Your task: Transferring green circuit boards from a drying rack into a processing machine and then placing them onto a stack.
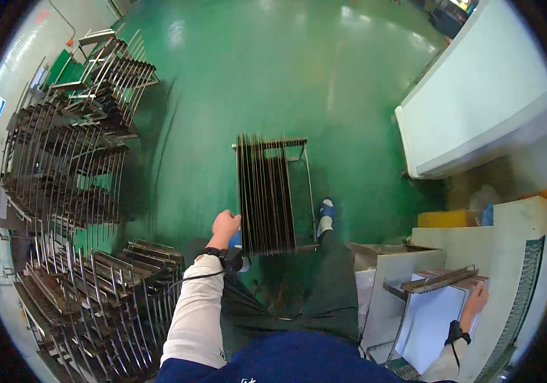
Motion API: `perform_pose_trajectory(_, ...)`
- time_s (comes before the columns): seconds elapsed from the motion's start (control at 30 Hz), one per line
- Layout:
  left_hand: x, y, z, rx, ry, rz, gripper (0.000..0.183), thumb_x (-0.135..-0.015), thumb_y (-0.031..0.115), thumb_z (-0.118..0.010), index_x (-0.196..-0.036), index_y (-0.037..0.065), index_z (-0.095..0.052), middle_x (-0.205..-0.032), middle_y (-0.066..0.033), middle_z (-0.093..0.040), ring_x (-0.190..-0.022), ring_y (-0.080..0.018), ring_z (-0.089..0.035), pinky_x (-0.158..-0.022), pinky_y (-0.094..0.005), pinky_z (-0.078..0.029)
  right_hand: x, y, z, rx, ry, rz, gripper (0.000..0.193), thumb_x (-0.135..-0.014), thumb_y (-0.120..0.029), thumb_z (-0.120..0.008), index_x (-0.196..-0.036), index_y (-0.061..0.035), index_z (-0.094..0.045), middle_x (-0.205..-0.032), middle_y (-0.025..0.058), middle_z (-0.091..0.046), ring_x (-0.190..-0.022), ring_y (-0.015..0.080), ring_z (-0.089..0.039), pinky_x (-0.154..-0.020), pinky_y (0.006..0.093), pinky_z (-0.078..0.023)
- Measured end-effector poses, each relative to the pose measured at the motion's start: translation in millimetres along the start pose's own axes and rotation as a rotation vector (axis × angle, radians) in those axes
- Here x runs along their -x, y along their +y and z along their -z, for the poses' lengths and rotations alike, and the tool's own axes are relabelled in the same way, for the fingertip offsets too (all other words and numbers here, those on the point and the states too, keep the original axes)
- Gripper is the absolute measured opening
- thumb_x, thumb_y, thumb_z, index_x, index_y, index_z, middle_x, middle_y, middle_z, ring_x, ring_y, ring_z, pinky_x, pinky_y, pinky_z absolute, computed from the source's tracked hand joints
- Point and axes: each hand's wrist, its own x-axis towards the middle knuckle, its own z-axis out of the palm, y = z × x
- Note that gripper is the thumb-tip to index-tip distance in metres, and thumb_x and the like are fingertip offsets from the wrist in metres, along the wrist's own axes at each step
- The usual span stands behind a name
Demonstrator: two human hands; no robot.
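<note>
My left hand (226, 225), fingers loosely curled, is just beside one silver metal rack (297, 142) between my two feet (327, 209) on the glossy green floor (254, 76), bearing over ten thin dark panels (264, 191); contact I cannot tell. My right hand (475, 299) has bent fingers at the edge of one set of flat white-faced panels (423, 329) in a second metal rack (440, 281); their grip I cannot tell.
</note>
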Motion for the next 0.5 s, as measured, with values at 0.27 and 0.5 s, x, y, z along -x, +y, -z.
perform_pose_trajectory(0.27,-55,7,-48,0.107,0.096,0.085,0.034,-0.086,0.034,-0.058,-0.100,0.003,-0.065,-0.102,-0.0222,-0.068,-0.099,-0.0398,-0.063,-0.085,-0.0478,-0.049,-7,40,-10,-0.039,-0.106,-0.010,0.041,-0.100,-0.036,-0.050,-0.116,-0.0006,-0.064,-0.112,0.0186,-0.063,-0.105,0.0338,-0.058,-0.091,0.0401,-0.043)
perform_pose_trajectory(0.5,-88,-8,-73,0.174,0.115,0.249,0.047,-0.089,0.045,-0.058,-0.106,0.002,-0.065,-0.103,-0.0222,-0.068,-0.099,-0.0400,-0.063,-0.087,-0.0480,-0.049,-11,77,-12,-0.021,-0.150,-0.019,0.041,-0.101,-0.030,-0.050,-0.120,0.0033,-0.062,-0.117,0.0197,-0.063,-0.110,0.0313,-0.057,-0.098,0.0379,-0.042)
